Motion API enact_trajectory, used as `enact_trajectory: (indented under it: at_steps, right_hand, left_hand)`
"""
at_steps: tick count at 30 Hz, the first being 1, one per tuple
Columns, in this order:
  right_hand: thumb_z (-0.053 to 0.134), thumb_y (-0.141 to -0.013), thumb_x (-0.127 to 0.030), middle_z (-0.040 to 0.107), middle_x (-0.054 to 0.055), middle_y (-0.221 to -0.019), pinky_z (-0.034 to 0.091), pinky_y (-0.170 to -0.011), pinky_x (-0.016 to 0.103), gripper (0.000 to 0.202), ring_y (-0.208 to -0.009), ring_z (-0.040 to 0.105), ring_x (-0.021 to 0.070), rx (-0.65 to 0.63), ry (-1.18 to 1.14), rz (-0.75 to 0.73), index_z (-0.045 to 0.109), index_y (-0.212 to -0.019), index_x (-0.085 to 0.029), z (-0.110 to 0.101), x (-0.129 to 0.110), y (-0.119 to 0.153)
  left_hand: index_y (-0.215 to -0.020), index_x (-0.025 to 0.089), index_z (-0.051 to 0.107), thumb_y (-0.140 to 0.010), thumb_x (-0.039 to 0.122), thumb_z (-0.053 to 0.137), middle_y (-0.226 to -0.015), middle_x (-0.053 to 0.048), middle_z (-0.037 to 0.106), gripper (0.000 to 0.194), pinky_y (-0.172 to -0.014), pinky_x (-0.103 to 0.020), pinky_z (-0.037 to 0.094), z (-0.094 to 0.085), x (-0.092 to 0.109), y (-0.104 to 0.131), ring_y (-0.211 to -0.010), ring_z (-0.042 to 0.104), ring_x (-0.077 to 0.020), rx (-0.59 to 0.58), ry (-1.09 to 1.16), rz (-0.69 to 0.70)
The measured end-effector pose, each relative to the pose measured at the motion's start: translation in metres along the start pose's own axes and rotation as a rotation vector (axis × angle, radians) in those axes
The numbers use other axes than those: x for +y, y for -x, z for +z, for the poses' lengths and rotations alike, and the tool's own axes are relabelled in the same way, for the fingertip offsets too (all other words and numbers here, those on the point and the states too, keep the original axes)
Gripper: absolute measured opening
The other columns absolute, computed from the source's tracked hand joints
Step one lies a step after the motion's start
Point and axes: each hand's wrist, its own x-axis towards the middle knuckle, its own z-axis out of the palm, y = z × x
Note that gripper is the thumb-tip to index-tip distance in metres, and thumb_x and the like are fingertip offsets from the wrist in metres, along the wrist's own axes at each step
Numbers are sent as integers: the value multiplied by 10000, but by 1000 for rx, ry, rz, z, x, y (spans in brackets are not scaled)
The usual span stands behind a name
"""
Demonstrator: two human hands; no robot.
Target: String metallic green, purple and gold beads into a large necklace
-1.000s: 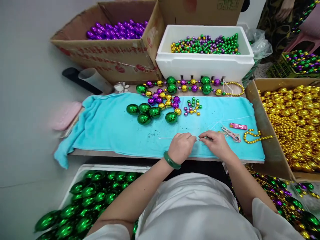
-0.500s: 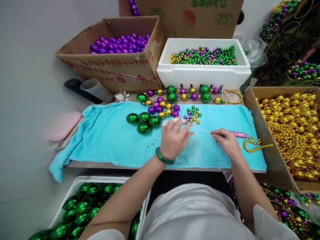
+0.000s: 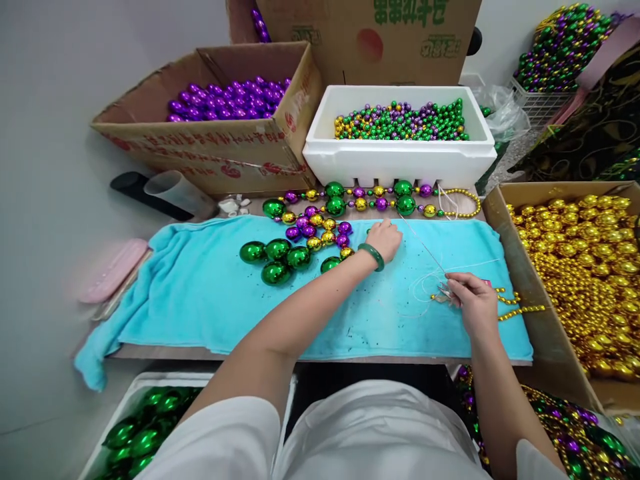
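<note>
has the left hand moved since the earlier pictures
Yes. Judged against the towel, the left hand has gone from near its front edge to its far edge, towards the white box.

Free lane down the towel's (image 3: pixel 200 287) left; green balls (image 3: pixel 277 250) crowd the middle, thread (image 3: pixel 423 245) slants up from the right hand (image 3: pixel 475 300), foam box (image 3: pixel 400 159) walls the back, carton (image 3: pixel 550 353) the right.
</note>
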Motion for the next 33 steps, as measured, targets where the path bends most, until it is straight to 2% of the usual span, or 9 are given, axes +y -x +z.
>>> enact_trajectory:
  at_steps: [2, 5, 8, 10, 13, 16, 25, 33]
  right_hand:
    - [754, -658, -285, 576, -8, -636, 322, -407, 214, 163, -490, 464, 82, 20, -16, -14, 746, -782, -179, -5, 0, 2]
    - [756, -674, -276, 598, 0, -663, 315, -408, 220, 131, -477, 455, 76, 47, -7, -72, 750, -772, -188, -11, -2, 10]
    - [750, -695, -253, 601, -2, -656, 322, -420, 230, 93, -479, 453, 79, 1, 58, -140, 755, -774, -205, -12, -4, 21]
    - [736, -714, -234, 592, -5, -648, 338, -443, 239, 69, -505, 471, 90, -51, 102, -187, 755, -778, -215, -11, -6, 28]
    - [713, -743, -214, 579, -8, -644, 358, -478, 252, 54, -536, 487, 99, -113, 146, -239, 751, -780, -223, -8, -8, 36]
    - [701, -761, -213, 569, -11, -637, 357, -490, 258, 53, -542, 482, 101, -145, 166, -268, 748, -780, -228, -5, -8, 39]
    - [702, -756, -215, 595, -3, -689, 358, -512, 262, 54, -569, 481, 104, -167, 200, -286, 747, -775, -238, -1, -11, 43]
    - [714, -739, -256, 597, 10, -697, 360, -499, 270, 51, -567, 483, 116, -176, 197, -233, 747, -766, -228, -5, -13, 45]
  left_hand:
    - [-876, 127, 685, -775, 71, 580, -974, -144, 675, 156, -856, -398, 390, -5, -1, 5, -1017, 530, -260, 101, 308, -93]
    - [-993, 165, 654, -806, 176, 609, -966, -86, 683, 192, -775, -320, 433, -16, -1, 29, -875, 581, -174, 239, 1074, -268]
    - [-1032, 169, 643, -808, 281, 644, -941, -74, 687, 250, -660, -245, 432, -27, 2, 62, -790, 600, -126, 209, 1746, -355]
    - [-1023, 157, 657, -780, 279, 687, -941, -77, 689, 273, -640, -226, 436, -33, 4, 81, -782, 611, -117, 185, 1953, -373]
    - [-1006, 149, 674, -781, 241, 689, -924, -74, 691, 243, -636, -219, 456, -38, 5, 97, -771, 623, -113, 224, 2056, -383]
    - [-1011, 156, 680, -802, 221, 667, -911, -65, 689, 219, -641, -219, 470, -41, 3, 104, -775, 630, -115, 261, 2091, -374]
    - [-1005, 157, 700, -774, 270, 709, -901, -65, 698, 257, -639, -209, 467, -44, -1, 117, -779, 626, -110, 298, 2030, -335]
    - [-992, 179, 706, -760, 284, 720, -911, -56, 694, 255, -636, -214, 459, -46, -2, 123, -771, 613, -106, 313, 2005, -361]
